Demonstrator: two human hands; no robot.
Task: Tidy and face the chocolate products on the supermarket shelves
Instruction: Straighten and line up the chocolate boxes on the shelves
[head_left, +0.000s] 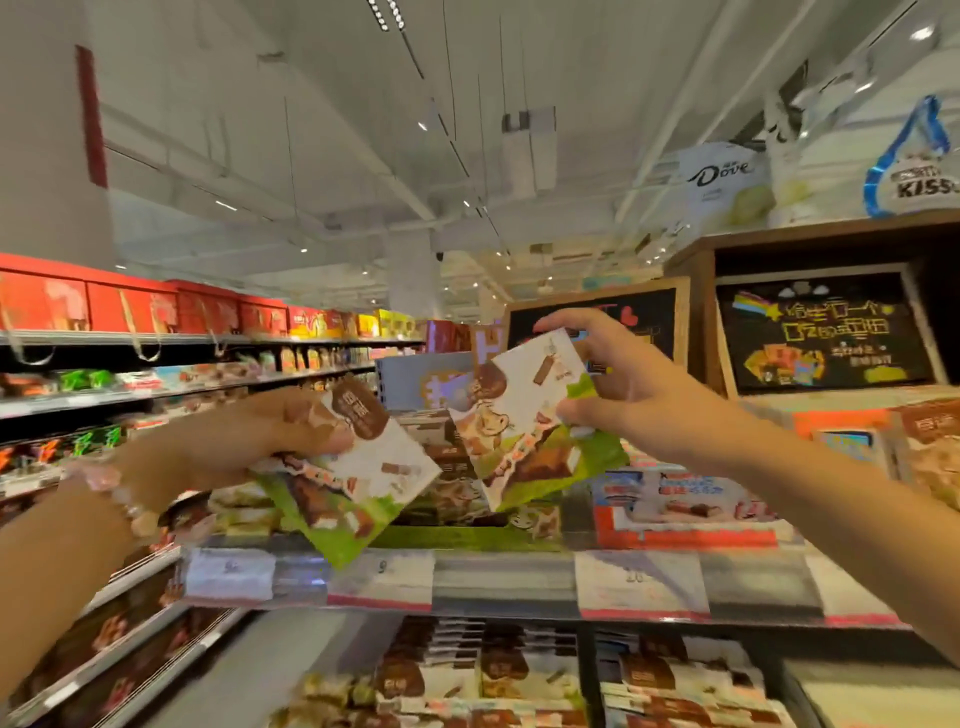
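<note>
My left hand (244, 447) grips a flat white, brown and green chocolate box (358, 473), tilted down to the right above the shelf edge. My right hand (618, 384) pinches a second box of the same kind (524, 415) by its right edge, tilted and raised slightly higher. Both boxes hover in front of the open display tray of like boxes (447, 488) on the upper shelf (504, 582). More of the same chocolate boxes (509, 675) lie stacked on the shelf below.
A red and white boxed product (685, 504) sits to the right on the upper shelf. Chalkboard signs (826, 332) stand behind it. A long aisle of shelves (156, 395) runs off to the left. Price labels line the shelf edge.
</note>
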